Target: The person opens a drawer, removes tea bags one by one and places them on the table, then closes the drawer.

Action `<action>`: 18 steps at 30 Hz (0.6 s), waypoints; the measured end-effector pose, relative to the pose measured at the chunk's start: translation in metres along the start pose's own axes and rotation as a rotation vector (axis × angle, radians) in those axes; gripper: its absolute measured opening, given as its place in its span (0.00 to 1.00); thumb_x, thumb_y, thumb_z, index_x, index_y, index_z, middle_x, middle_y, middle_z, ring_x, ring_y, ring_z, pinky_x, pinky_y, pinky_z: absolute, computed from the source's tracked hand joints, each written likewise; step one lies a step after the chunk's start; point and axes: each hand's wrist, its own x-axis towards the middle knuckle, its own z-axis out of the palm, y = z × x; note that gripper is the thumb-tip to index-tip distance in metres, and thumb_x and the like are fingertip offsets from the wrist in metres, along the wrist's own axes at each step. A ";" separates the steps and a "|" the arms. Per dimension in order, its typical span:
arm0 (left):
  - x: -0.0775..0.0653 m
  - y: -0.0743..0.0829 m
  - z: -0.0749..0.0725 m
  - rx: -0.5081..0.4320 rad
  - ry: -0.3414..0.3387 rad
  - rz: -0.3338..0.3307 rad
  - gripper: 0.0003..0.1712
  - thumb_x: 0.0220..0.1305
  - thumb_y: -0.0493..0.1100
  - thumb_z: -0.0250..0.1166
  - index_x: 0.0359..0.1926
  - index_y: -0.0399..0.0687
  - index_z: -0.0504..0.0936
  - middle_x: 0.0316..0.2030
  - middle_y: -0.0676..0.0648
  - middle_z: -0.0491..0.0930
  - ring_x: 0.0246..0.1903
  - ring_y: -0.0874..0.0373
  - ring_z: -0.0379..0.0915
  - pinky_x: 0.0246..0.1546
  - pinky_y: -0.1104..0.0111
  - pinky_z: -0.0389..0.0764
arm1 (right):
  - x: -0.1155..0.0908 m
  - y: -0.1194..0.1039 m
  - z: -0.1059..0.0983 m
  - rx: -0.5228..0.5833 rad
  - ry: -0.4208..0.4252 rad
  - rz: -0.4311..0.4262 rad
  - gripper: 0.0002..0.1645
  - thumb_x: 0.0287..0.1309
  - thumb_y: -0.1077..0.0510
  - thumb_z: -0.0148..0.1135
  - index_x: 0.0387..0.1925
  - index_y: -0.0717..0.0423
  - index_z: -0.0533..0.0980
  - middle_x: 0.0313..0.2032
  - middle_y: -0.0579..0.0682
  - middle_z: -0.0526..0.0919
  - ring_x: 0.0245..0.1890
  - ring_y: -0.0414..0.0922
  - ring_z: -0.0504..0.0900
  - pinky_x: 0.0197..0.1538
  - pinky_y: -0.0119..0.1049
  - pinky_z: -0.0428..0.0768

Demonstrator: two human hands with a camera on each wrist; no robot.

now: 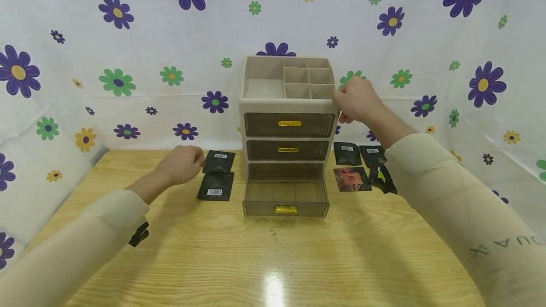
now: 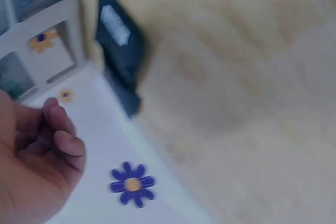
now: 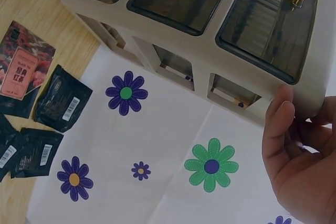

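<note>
A beige desktop drawer organizer (image 1: pixel 286 103) stands on the table, its bottom drawer (image 1: pixel 286 188) pulled out with nothing seen in it. My right hand (image 1: pixel 360 101) grips the organizer's upper right side near the top rim. In the right wrist view the fingers (image 3: pixel 281 116) curl against that corner. On the left, my left hand (image 1: pixel 181 165) hovers beside two black packets (image 1: pixel 216 186), apart from them. Its fingers (image 2: pixel 68 140) hang loosely curled around nothing. Right of the organizer lie several tea packets (image 1: pixel 347 154), one showing a red label.
The upper drawer (image 1: pixel 264 124) and the middle drawer (image 1: pixel 264 150) are closed. Divided compartments (image 1: pixel 297 76) form the organizer's top. A flowered white cloth (image 1: pixel 149 60) hangs behind the wooden table (image 1: pixel 204 250). A small black object (image 1: pixel 139 234) shows beneath my left sleeve.
</note>
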 end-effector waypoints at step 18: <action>-0.025 0.112 0.052 0.387 0.357 0.875 0.07 0.53 0.44 0.66 0.30 0.46 0.79 0.29 0.51 0.75 0.28 0.60 0.69 0.28 0.72 0.77 | 0.001 -0.001 0.003 0.013 0.018 0.013 0.26 0.64 0.53 0.38 0.29 0.65 0.79 0.16 0.55 0.78 0.18 0.48 0.79 0.20 0.32 0.80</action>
